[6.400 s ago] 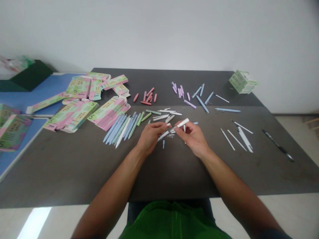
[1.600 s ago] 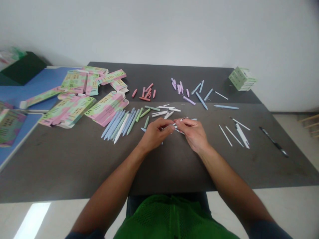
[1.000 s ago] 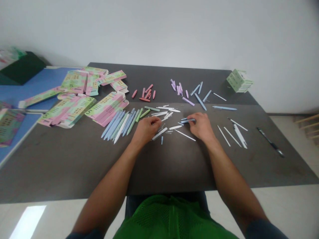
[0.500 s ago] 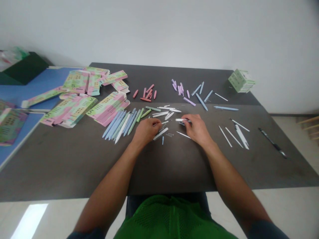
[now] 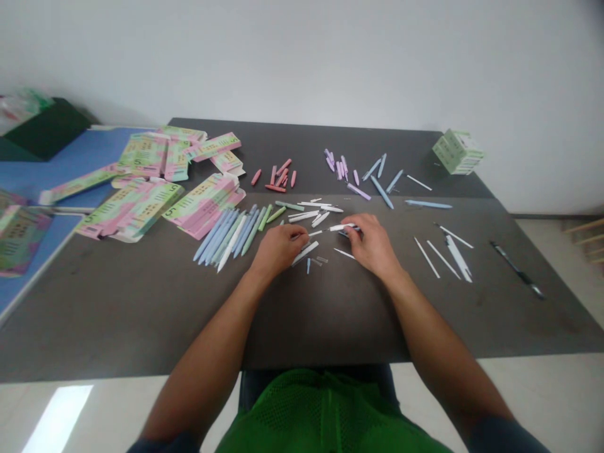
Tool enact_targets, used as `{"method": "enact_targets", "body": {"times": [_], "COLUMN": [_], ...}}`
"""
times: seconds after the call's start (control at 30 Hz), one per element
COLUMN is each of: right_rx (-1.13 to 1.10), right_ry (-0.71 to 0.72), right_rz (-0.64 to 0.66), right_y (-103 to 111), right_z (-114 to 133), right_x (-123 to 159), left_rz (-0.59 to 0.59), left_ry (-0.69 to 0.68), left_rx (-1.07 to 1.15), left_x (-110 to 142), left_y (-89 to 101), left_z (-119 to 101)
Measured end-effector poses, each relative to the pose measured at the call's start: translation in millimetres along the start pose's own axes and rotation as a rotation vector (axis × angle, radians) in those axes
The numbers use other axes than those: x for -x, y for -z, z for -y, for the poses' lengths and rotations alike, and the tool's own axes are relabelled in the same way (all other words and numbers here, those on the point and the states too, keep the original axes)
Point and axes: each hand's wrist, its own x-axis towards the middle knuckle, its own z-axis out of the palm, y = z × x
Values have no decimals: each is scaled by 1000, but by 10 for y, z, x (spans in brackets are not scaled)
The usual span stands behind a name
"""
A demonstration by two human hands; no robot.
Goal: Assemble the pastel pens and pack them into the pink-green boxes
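Between thumb and fingers, my left hand pinches a thin white pen refill whose tip points right. My right hand is closed on a white pen barrel, its end turned toward the refill tip. The two pieces meet or nearly meet; I cannot tell if they touch. A bluish piece shows under my right fingers. White pen parts lie just beyond my hands. Nearer me are a small blue piece, clear bits and a white barrel. Another refill lies beside my right hand.
Assembled pens lie in a row at left, near pink-green boxes. Red, purple and blue pen parts are grouped behind. At right are loose refills, a black pen and a green box.
The white barrel in my right hand has tilted and come closer to the refill tip. My left hand has shifted slightly, still pinching the refill.
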Motion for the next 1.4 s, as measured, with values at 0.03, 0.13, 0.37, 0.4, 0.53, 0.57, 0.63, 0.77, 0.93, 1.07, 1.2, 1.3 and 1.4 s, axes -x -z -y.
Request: {"method": "enact_targets", "body": {"times": [0.03,0.13,0.37,0.4,0.53,0.57,0.63,0.77,0.93,1.07,1.2,1.3,1.4], "right_rx": [-6,-34,-179,-224,-427,-473,-537,-570,-339,21,6,-96,-52], "right_ry": [-19,-54,-83,-114,-281,-315,-355,-359,-324,-275,-427,-450,-419], "right_rz": [-16,-31,27,33,64,74,94,130,-46,-117,-91,-77,-41], "right_y": [1,4,0,-3,-41,-55,-84,-102,-10,27,-27,-71,-86], "right_z": [-14,-32,79,92,120,129,152,188,24,-234,-424,-500,-510], "right_x": [-1,-2,8,12,30,35,45,50,4,-32,-35,-97,-283], "left_rz": [-3,-15,17,19,43,50,56,59,-13,-97,-96,-73,-67], "left_ry": [2,-8,-45,-47,-73,-78,-84,-95,-26,-15,-26,-28,-40], "left_rx": [1,10,66,75,109,115,120,115,60,69,103,96,80], "left_x": [-1,-5,7,9,16,18,22,25,7,-4,1,7,13], "left_y": [1,-2,-10,-7,4,3,-5,-21,-18,-31,-73,-96,-97], "left_z": [4,12,-15,-22,-48,-54,-64,-66,-23,1,3,8,7]}}
